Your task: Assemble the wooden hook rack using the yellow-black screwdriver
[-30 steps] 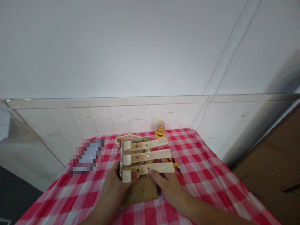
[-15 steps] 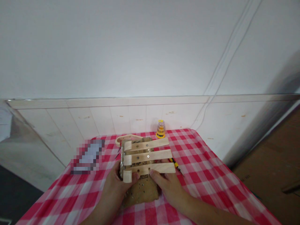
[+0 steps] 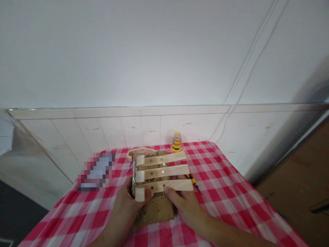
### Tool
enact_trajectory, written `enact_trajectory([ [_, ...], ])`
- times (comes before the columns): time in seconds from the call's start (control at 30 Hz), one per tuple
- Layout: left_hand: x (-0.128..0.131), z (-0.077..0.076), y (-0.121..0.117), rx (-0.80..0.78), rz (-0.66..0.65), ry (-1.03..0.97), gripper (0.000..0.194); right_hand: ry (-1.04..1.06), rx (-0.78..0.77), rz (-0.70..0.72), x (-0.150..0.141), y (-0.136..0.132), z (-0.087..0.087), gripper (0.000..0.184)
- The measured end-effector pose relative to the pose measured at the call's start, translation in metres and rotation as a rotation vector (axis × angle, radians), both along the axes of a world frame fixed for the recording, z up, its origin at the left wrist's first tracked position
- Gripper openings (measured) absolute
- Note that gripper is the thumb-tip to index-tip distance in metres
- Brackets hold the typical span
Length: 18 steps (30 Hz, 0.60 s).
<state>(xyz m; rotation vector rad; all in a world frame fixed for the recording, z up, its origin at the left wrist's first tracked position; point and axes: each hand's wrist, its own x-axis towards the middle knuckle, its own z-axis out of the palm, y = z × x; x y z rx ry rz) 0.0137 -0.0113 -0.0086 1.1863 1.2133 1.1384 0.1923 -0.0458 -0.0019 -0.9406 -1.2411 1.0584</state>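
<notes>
My left hand point(image 3: 132, 201) grips the left side of a brown cardboard piece point(image 3: 155, 212), its thumb beside the nearest wooden hook point(image 3: 181, 185). On the right, my right hand point(image 3: 187, 203) closes around the cardboard, with the thumb against that same hook near a screw hole. The middle wooden hook point(image 3: 177, 170) and the far wooden hook point(image 3: 174, 157) lie roughly parallel across the cardboard, each with two screw heads. All three have a raised block-like left end. The fingers beneath the cardboard are mostly hidden.
A yellow-and-black screwdriver point(image 3: 192, 180) lies right of the hooks. Behind stands a clear-and-yellow bit case point(image 3: 176, 143). Another wooden piece point(image 3: 133, 152) lies at the back, and a pixelated flat object point(image 3: 99, 171) at left. A red-and-white checked cloth point(image 3: 218, 192) covers the table.
Almost nothing differs. The hooks and cardboard have shifted very slightly to the right in the picture, with both hands keeping the same grip.
</notes>
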Motion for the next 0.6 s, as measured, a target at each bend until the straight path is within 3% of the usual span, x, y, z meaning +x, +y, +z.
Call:
enact_trajectory([
  [0.6, -0.004, -0.0046, 0.0023, 0.02, -0.046, 0.007, 0.067, 0.028, 0.078, 0.026, -0.0009, -0.001, -0.001, 0.046],
])
